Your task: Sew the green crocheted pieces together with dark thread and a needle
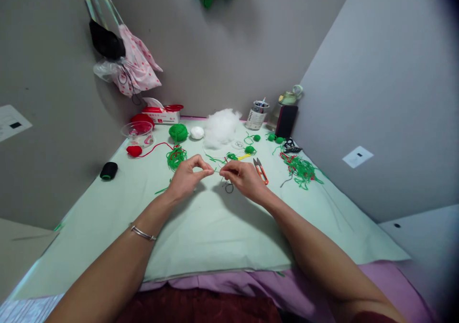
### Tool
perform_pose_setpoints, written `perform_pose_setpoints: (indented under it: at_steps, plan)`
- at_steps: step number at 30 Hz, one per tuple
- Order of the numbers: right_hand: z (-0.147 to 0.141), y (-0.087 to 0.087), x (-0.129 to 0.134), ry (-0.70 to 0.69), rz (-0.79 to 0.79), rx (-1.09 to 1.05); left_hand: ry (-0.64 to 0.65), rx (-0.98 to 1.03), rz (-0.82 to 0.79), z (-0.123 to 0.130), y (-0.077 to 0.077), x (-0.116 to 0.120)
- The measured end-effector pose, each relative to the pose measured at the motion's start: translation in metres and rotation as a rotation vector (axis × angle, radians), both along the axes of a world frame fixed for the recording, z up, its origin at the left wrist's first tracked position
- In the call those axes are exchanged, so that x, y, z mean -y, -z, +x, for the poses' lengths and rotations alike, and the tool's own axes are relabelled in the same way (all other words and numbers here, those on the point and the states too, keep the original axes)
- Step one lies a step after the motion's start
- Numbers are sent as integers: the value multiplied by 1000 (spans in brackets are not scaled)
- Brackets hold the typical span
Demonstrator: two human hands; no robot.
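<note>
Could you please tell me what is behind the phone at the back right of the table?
A bottle shows behind the phone, above it and to its left; whatever else the phone covers cannot be seen.

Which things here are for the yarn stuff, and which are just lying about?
Probably for the yarn work: thin strand pinched by left hand and right hand; green yarn ball; scissors; white stuffing.

Probably just lying about: tissue box; phone; bottle.
</note>
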State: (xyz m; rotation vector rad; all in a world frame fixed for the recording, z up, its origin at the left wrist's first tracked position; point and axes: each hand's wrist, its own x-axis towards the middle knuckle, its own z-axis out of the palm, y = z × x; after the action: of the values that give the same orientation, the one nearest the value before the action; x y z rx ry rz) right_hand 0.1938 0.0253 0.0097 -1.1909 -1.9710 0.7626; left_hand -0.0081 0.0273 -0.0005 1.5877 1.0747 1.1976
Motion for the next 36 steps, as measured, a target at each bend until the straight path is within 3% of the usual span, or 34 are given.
perform_pose_setpoints:
  at_steps: [4, 6, 8, 12, 15, 19, 23, 27, 30, 33, 35, 36]
  plan:
    - [12, -8, -10, 27, -271, -283, -26, 97, -7, -17, -7, -8]
    - [25, -17, -15, 62, -310, -468, -19, 198, -31, -27, -14, -13]
    - [45, -29, -18, 104, -291, -611, -65, 304, -14, -41, -23, -18]
    - [102, -61, -10, 214, -248, -755, -292, 464, 110, -80, -42, -32]
    - [151, -79, 4, 329, -183, -880, -458, 428, 167, -115, -47, -39]
    - [200, -87, 22, 488, -84, -1000, -654, 288, 117, -145, -43, -35]
    - [220, -84, 37, 627, 68, -900, -637, 140, -28, -146, -37, -25]
    - [216, -77, 50, 591, 197, -787, -560, 120, -83, -136, -31, -23]
    - [205, -64, 48, 427, -27, -481, -386, 77, -80, -126, -28, -22]
    - [194, -48, 20, 166, -279, 27, -166, 1, -78, -111, -26, -20]
    - [190, -38, -16, 232, -217, 248, -43, -36, -86, -99, -24, -19]
    - [190, -33, -38, 359, -142, 299, 5, -50, -94, -93, -24, -19]
